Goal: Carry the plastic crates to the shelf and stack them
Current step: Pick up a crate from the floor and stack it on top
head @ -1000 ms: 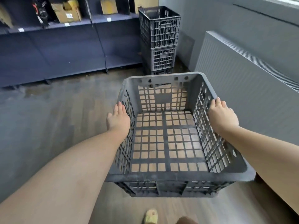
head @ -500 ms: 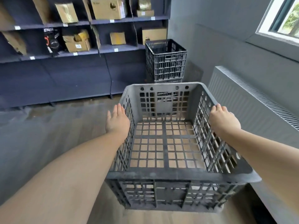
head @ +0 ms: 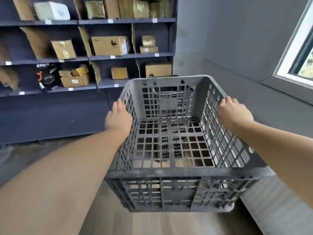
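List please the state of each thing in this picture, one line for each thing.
Grey crate: empty, lifted off the floor, carried level.
Left hand: pressed flat against the crate's left wall.
Right hand: fingers curled over the right rim.
Shelf: loaded with cardboard boxes.
Window: closed or open, cannot tell.

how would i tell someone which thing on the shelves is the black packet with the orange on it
Start at the dark shelving on the back wall, left of the held crate. On its lowest filled shelf, left bay, stands a black packet. Its neighbours are brown cardboard boxes; only it is black with orange and white print.
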